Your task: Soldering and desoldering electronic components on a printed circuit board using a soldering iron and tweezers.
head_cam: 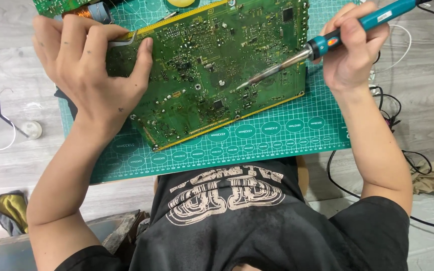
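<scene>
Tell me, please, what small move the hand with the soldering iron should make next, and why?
Probably hold the tip steady where it is. The right hand grips the teal soldering iron, whose tip appears to rest on the green circuit board, while the left hand presses the board flat on the cutting mat.

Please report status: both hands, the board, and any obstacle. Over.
Left hand flat on circuit board, steadying it. Right hand grips soldering iron, tip on board. Nothing in the way.
</scene>
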